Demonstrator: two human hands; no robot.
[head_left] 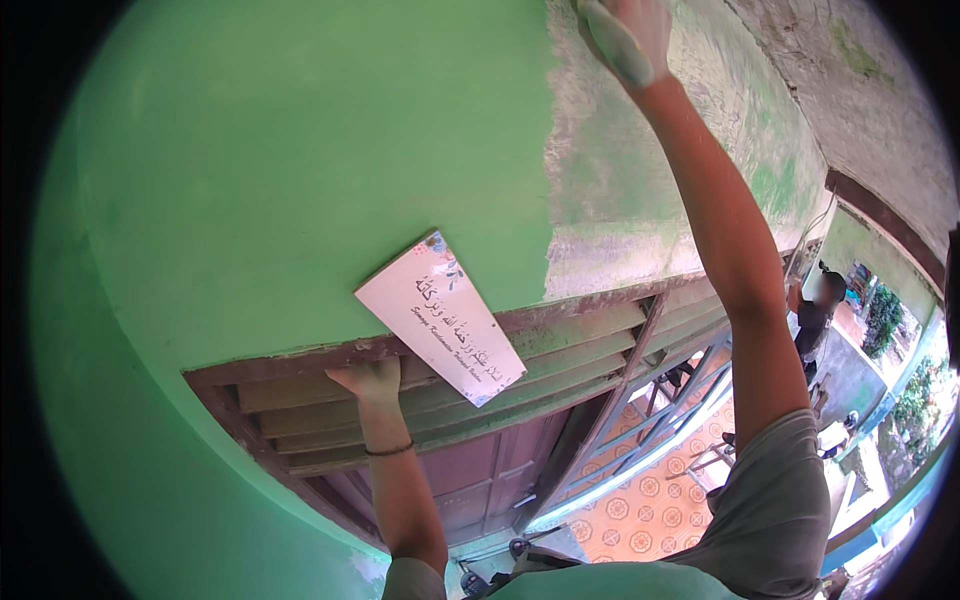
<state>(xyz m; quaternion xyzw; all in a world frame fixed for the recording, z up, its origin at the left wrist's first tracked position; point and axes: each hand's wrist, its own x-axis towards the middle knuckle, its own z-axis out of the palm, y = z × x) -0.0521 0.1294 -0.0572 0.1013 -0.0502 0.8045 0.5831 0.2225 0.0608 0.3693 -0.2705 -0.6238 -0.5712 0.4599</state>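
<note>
Left hand (368,380) at the brown louvred transom (580,345) below the patchy green wall (600,180), thumb out, grip unclear — right hand (632,38) raised near that wall, fingers cropped, closure and hold unclear

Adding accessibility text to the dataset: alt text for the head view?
A person's right hand reaches high against a wall, partly smooth green, partly patchy; the left hand is at the frame of brown slatted vents. A tilted white floral sign overlaps the slats; another person is at far right.
</note>
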